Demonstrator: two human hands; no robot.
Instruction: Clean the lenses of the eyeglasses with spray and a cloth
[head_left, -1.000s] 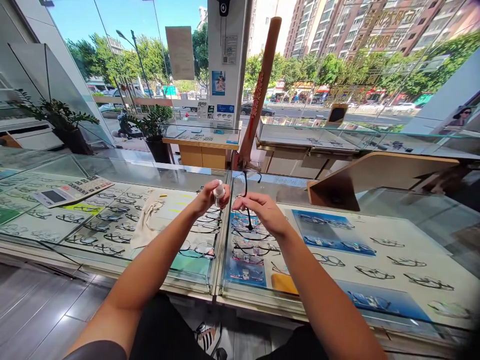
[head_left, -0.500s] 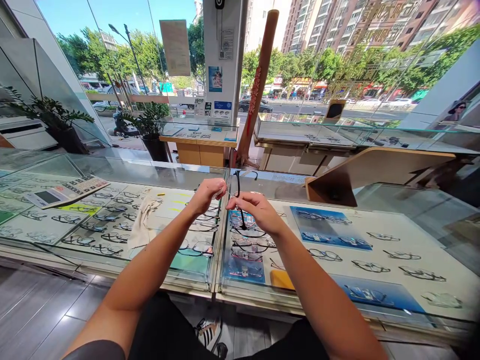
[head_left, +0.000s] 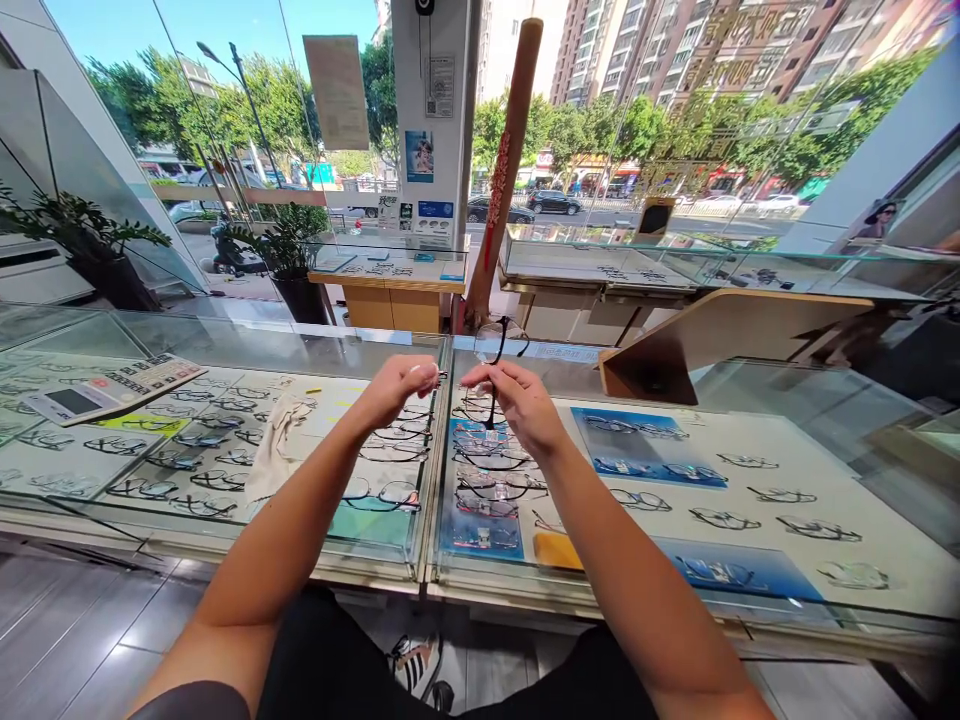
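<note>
1. The small white bottle no longer showed in the left hand [head_left: 394, 393]; its fingers [head_left: 420, 377] were curled together, and I could not tell whether they gripped anything.
2. The right hand [head_left: 521, 405] had its fingertips [head_left: 484, 378] pinched together on one thin black arm of the glasses [head_left: 491, 342], which hung above the counter.
3. A crumpled beige cloth [head_left: 276, 450] lay under the smooth glass counter top [head_left: 225, 340].
</note>
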